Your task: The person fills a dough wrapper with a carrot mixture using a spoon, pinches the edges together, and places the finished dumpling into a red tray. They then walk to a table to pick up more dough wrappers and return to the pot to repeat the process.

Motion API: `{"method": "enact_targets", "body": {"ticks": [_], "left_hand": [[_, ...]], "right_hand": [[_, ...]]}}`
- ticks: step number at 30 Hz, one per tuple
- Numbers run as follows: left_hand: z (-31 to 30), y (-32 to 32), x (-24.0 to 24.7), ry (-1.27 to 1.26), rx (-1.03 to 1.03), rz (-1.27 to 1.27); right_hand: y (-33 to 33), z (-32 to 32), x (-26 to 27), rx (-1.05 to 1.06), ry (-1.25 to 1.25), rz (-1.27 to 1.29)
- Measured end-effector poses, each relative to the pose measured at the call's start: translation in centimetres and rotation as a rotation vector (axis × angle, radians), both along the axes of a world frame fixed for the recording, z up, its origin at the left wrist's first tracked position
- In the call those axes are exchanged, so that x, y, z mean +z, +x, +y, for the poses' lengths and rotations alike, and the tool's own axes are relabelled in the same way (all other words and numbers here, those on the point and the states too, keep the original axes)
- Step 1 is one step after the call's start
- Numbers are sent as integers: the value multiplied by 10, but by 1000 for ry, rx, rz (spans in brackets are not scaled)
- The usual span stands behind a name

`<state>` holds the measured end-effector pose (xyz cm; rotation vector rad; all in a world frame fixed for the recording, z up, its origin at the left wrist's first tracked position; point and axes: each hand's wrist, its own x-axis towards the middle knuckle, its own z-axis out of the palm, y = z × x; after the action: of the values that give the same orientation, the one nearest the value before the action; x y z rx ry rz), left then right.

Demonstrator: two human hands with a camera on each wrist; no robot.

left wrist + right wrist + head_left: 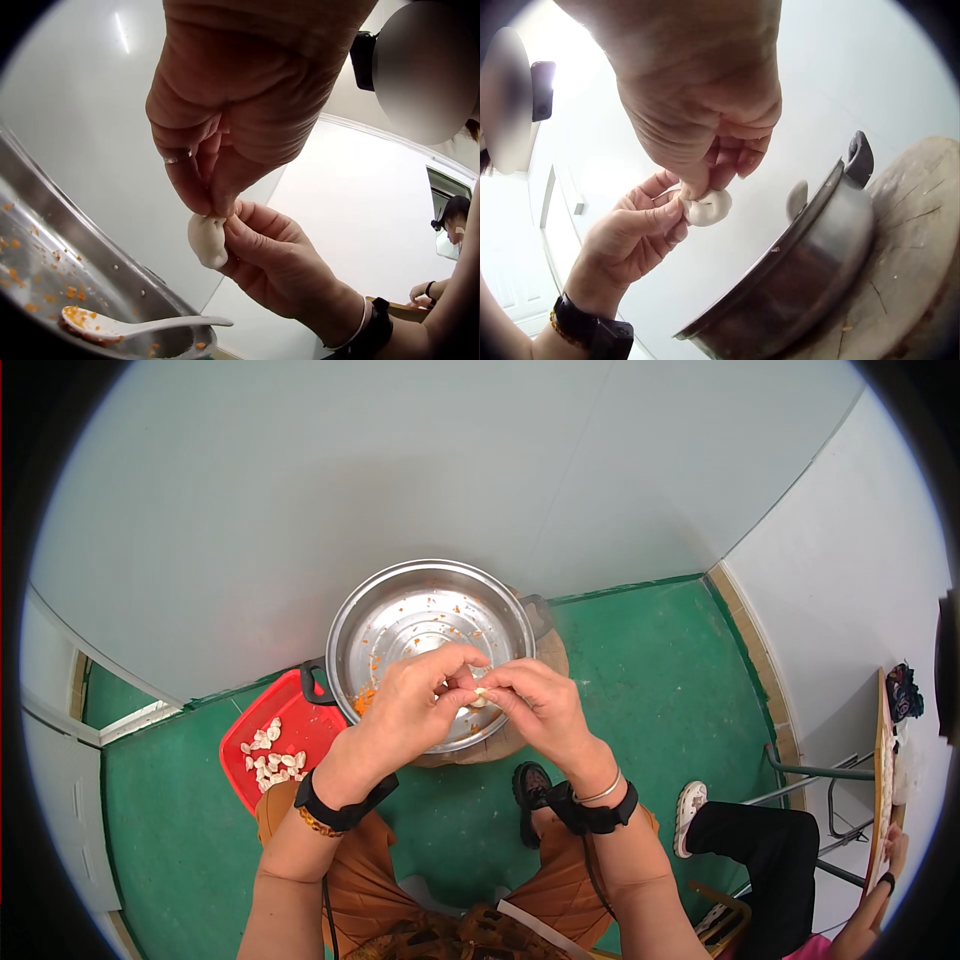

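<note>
A small white dumpling (pixel 208 240) is pinched between both hands above the near side of a wide steel pot (pixel 400 622). The left hand (pixel 412 695) holds one end of its dough with thumb and fingertips. From the other side, the right hand (pixel 545 705) pinches the dough edge, its fingertips right beside the left ones. In the right wrist view the dumpling looks plump and curved, with a folded seam. Orange filling (pixel 364 702) lies at the pot's left side, and bits of it dot the metal. A white spoon (pixel 150 327) with filling in its bowl rests inside the pot.
The pot stands on a round wooden block (pixel 915 217) against a grey wall. To its left, a red tray (pixel 300 705) on the green floor holds several dumplings (pixel 275 768). Another person's leg (pixel 755 840) and a board-topped table (pixel 882 760) are at right.
</note>
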<state>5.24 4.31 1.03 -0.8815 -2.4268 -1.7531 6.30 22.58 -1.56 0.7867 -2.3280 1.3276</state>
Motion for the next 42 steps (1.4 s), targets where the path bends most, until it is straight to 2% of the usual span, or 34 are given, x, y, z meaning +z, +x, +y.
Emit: {"method": "enact_targets", "body": {"ticks": [4, 7, 10, 13, 16, 19, 23, 28, 35, 42], "left_hand": [[1, 1, 1, 5, -13, -39], [1, 2, 1, 19, -31, -82], [2, 2, -2, 34, -47, -130], [5, 1, -6, 46, -33, -150], [7, -2, -11, 91, 0, -131], [7, -7, -15, 169, 12, -135], [9, -8, -13, 207, 28, -197], [15, -4, -5, 401, -9, -304], [18, -5, -11, 617, 38, -375], [16, -9, -16, 604, 84, -422]], "right_hand": [[1, 3, 8, -24, -11, -79], [-1, 4, 2, -5, -135, -153], [-1, 0, -3, 162, -519, -420], [-6, 7, -5, 241, -619, -585], [-2, 6, 11, 235, -847, -759], [-1, 3, 11, 226, -894, -666], [-3, 3, 6, 216, -924, -675], [-6, -1, 1, 181, -948, -560], [-2, -4, -2, 145, -780, -441], [0, -11, 0, 169, -756, -413]]}}
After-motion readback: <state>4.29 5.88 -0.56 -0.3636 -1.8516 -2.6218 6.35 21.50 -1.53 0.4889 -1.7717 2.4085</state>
